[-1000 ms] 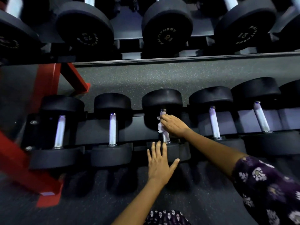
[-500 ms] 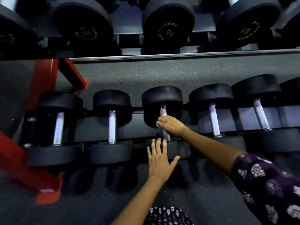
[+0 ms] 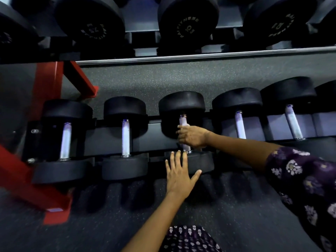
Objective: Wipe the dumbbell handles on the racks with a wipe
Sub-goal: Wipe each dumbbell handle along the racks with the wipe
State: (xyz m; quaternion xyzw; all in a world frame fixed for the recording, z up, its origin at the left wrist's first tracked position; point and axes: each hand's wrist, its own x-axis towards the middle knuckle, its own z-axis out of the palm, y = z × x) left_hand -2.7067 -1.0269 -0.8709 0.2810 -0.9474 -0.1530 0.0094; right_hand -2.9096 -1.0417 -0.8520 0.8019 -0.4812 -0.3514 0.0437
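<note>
Several black dumbbells with silver handles lie in a row on the lower rack. My right hand (image 3: 191, 136) is wrapped around the handle (image 3: 183, 120) of the middle dumbbell, fingers curled round it. The wipe is hidden inside that grip and I cannot make it out. My left hand (image 3: 179, 176) lies flat with spread fingers on the near head (image 3: 203, 163) of the same dumbbell. Two bare handles stand to the left (image 3: 125, 137) (image 3: 65, 140), two more to the right (image 3: 240, 125) (image 3: 293, 122).
A red rack frame (image 3: 48, 82) runs down the left side to a foot (image 3: 56, 213) on the speckled rubber floor (image 3: 163, 79). An upper shelf rail (image 3: 200, 55) carries bigger dumbbells (image 3: 188, 22) overhead. My patterned sleeve (image 3: 305, 179) fills the right edge.
My right hand has slid down the middle handle toward the near head, and the white wipe seen a second ago is now hidden in the grip. My left hand has stayed put.
</note>
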